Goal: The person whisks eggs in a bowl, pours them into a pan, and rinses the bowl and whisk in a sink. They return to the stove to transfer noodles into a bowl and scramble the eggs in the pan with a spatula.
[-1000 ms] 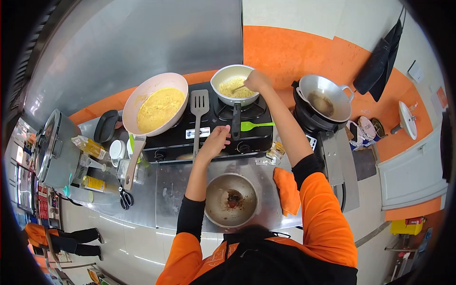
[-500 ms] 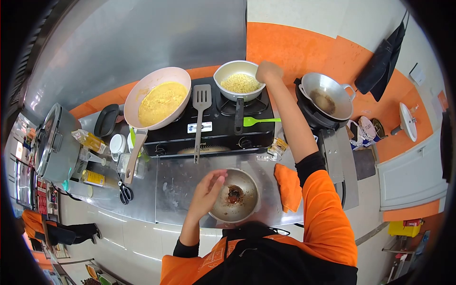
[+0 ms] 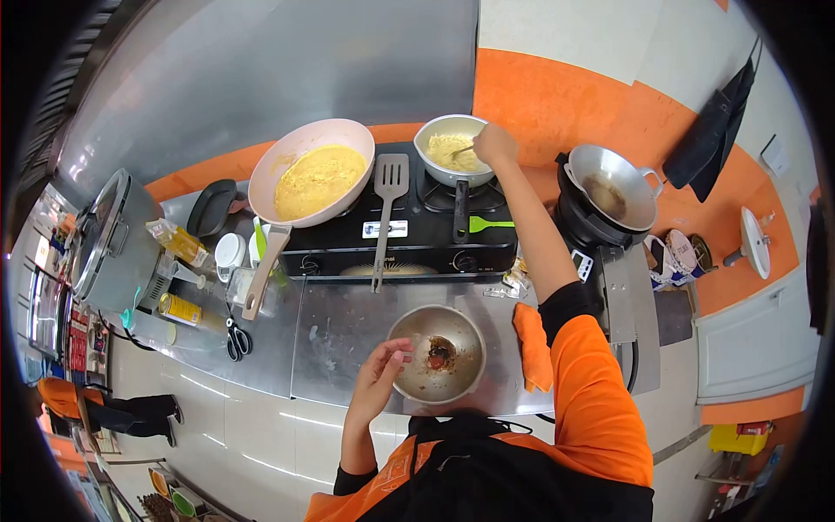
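My right hand (image 3: 496,146) is closed on a thin metal utensil (image 3: 464,150), whose lower end is in the pale noodles (image 3: 448,146); whether it is a fork or a spoon is hidden. The noodles lie in a light saucepan (image 3: 424,136) with a black handle, on the gas stove (image 3: 409,258). My left hand (image 3: 376,376) hangs by the left rim of a metal bowl (image 3: 467,370), its fingers loosely curved and apart. Inside the bowl is a dark red-brown seasoning (image 3: 441,353).
A pink pan (image 3: 355,139) with a yellow egg mixture stands on the left burner. Between the pans lies a grey slotted spatula (image 3: 388,204). A wok (image 3: 635,209) stands at right, an orange cloth (image 3: 532,346) by the bowl, scissors (image 3: 236,337) and bottles at left.
My right hand has dipped the utensil into the noodles, which have shifted in the saucepan. My left hand stays beside the bowl. The whole view has shifted slightly.
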{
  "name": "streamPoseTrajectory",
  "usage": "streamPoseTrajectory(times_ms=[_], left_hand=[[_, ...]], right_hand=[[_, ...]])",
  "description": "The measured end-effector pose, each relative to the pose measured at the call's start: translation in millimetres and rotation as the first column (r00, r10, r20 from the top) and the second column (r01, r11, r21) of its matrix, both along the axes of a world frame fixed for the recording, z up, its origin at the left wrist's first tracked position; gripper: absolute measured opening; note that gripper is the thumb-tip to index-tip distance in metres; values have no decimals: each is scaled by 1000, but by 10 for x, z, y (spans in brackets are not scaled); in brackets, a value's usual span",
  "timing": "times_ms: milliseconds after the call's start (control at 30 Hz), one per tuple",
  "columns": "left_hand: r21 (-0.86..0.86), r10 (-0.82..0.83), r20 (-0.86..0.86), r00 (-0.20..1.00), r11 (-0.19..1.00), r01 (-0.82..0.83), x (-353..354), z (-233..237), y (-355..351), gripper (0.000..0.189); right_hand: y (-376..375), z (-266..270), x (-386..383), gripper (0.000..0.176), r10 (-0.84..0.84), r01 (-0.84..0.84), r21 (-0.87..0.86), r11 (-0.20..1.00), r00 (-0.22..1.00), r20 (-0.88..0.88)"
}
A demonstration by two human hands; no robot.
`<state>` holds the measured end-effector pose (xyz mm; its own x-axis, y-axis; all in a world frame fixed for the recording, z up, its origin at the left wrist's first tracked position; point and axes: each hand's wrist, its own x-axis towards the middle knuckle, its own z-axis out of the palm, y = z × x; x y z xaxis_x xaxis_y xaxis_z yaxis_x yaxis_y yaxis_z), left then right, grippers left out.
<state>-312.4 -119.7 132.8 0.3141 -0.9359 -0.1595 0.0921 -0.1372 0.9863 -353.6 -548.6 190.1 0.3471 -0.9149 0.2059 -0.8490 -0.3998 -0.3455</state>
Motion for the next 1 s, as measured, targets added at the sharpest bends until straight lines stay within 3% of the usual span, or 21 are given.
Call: streamPoseTrajectory(times_ms=[67, 167, 267, 367, 467, 567, 667, 767, 867, 967, 1000], left_hand=[[-15, -8, -1, 1000, 1000, 8, -10, 19, 20, 29], [-14, -13, 3, 1000, 1000, 13, 2, 21, 73, 29], [-14, -12, -8, 1000, 1000, 12, -20, 6, 115, 30], [-15, -12, 2, 1000, 1000, 13, -7, -9, 143, 30], [-8, -11, 7, 1000, 1000, 11, -19, -23, 169, 30], [-10, -4, 17, 1000, 1000, 4, -18, -5, 167, 30], [-5, -1, 16, 1000, 1000, 1, -44, -2, 175, 30], [0, 3, 17, 1000, 1000, -3, -53, 13, 172, 30], [4, 9, 25, 1000, 1000, -9, -69, 14, 172, 31], [0, 5, 33, 999, 1000, -5, -91, 9, 186, 30], [-6, 3, 35, 999, 1000, -3, -99, 7, 183, 30]], right_hand=[[41, 57, 1, 27, -58, 57, -18, 998, 998, -19], [-129, -15, -26, 26, -115, 107, 118, 987, 992, 60], [-15, 58, -59, 26, -150, 144, 100, 984, 987, 53], [-118, 36, -128, 27, -71, 73, 159, 985, 997, -15], [5, 141, -113, 29, -187, 182, 134, 974, 982, 22], [-167, 21, -155, 27, -124, 126, 148, 981, 992, -23], [-102, 60, -156, 24, -204, 200, 97, 975, 978, 39], [-131, 113, -239, 21, -111, 112, 83, 990, 994, -11], [2, 278, -226, 21, -227, 229, -17, 973, 971, 73], [-87, 60, -122, 18, -148, 158, -86, 984, 983, 105], [-83, 46, -139, 18, -150, 154, -36, 987, 984, 96]])
